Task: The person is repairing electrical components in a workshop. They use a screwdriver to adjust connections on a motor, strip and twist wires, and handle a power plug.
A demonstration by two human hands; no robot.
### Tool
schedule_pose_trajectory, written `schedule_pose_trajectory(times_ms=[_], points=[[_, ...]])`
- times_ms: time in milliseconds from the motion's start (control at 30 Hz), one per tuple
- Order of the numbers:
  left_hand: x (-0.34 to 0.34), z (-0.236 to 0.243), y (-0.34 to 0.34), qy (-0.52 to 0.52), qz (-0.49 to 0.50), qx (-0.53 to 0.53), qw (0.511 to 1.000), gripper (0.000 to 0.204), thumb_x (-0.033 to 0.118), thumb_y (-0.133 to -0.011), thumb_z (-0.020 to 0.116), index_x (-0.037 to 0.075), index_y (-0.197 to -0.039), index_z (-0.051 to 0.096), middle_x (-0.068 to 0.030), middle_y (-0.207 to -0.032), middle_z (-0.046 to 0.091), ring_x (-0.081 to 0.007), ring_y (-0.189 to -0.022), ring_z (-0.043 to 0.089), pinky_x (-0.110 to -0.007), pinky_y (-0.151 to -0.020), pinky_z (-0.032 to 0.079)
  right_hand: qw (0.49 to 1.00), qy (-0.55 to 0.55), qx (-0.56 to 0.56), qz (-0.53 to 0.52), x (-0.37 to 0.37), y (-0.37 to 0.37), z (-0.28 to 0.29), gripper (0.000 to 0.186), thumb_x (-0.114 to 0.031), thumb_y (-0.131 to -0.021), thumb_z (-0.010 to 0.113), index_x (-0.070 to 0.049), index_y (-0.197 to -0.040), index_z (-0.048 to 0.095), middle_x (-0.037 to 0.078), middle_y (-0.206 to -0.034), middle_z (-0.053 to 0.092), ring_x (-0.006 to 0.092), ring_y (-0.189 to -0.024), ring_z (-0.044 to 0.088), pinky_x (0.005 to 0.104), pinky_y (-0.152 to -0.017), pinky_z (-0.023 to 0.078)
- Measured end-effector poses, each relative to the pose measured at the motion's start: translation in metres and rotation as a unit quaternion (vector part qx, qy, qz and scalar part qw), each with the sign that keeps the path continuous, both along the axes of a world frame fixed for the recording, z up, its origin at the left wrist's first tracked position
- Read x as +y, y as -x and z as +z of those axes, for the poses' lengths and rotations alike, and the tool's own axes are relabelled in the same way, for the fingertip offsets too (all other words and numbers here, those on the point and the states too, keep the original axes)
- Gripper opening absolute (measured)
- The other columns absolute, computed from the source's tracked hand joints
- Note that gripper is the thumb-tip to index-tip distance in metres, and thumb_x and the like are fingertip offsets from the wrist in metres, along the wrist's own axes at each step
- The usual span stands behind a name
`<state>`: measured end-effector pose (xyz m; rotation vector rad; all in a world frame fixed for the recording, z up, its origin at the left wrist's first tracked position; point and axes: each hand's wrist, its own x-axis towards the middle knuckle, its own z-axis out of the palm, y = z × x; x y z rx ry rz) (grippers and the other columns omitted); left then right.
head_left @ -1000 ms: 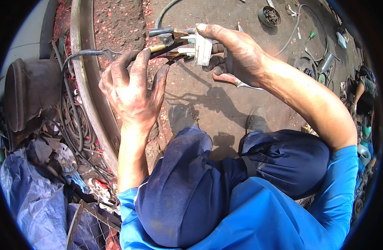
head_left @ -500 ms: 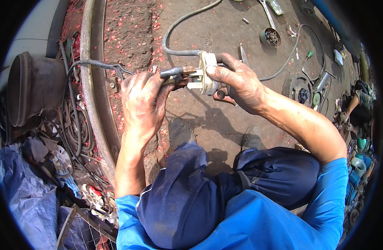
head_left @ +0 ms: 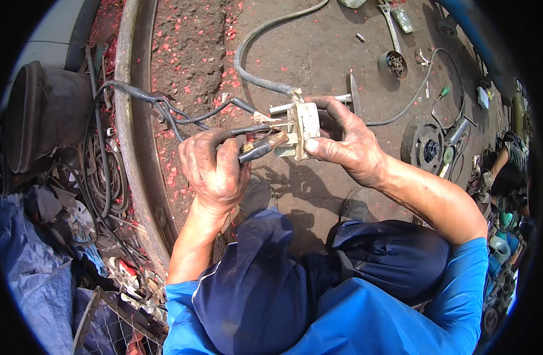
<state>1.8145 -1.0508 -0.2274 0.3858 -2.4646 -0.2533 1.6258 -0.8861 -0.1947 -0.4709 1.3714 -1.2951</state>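
Observation:
My right hand [head_left: 353, 145] grips a worn whitish electrical plug [head_left: 309, 123] between thumb and fingers, its metal pins facing left. A grey cable [head_left: 243, 64] runs from the plug's top away over the ground. In my left hand [head_left: 215, 168], closed fingers hold a thick black insulated wire [head_left: 255, 152]; its bare copper end [head_left: 277, 141] lies against or just in front of the pins. Another black wire [head_left: 243, 105] with a frayed bare end reaches toward the upper pins. Both wires branch from a black cable [head_left: 132, 90] at the left. My left fingertips are partly hidden.
Beyond the plug lies a hammer [head_left: 354, 94]. Farther off are a tin of small metal bits [head_left: 405, 66], an adjustable wrench [head_left: 391, 26] and a round machine part [head_left: 422, 145]. At the left stand a metal rail [head_left: 125, 65], a dark bucket [head_left: 58, 112] and scrap. Another person's arm [head_left: 501, 160] shows at far right.
The plug has turned and shifted slightly down and right in my right hand. My left hand has moved down and right, and the branching wires now show above it.

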Motion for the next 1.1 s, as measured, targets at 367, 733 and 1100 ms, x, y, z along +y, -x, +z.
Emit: schedule_pose_trajectory(times_ms=[367,733,1100], points=[[0.016,-0.017,-0.015,-0.064,0.01,-0.15,0.987,0.042,0.012,-0.07,0.079,0.009,-0.11,0.067,-0.0055,-0.1,0.068,-0.024,-0.098,0.065,-0.044,-0.101,0.039,0.997,-0.05,0.064,0.015,0.012,-0.013,-0.037,0.074,-0.015,-0.081,0.082,0.002,-0.14,0.041,0.019,-0.13,0.058,0.0256,-0.122,0.057,0.0383,-0.105,0.048],[-0.001,-0.009,-0.027,-0.167,-0.024,-0.273,0.947,0.048,0.006,-0.081,0.067,0.002,-0.129,0.059,-0.0118,-0.101,0.066,-0.0304,-0.103,0.063,-0.056,-0.109,0.034,0.984,-0.122,0.116,0.064,0.012,-0.022,-0.062,0.083,-0.021,-0.078,0.084,-0.002,-0.145,0.038,0.026,-0.132,0.058,0.0355,-0.125,0.058,0.0427,-0.106,0.045],[-0.021,-0.021,-0.015,-0.456,0.024,-0.307,0.835,0.027,0.011,-0.095,0.064,-0.005,-0.117,0.064,-0.0192,-0.105,0.07,-0.03,-0.099,0.067,-0.042,-0.087,0.052,0.972,-0.086,0.205,0.083,0.005,-0.029,-0.059,0.077,-0.016,-0.075,0.082,0.001,-0.139,0.043,0.028,-0.125,0.059,0.0413,-0.12,0.059,0.0463,-0.101,0.047]])
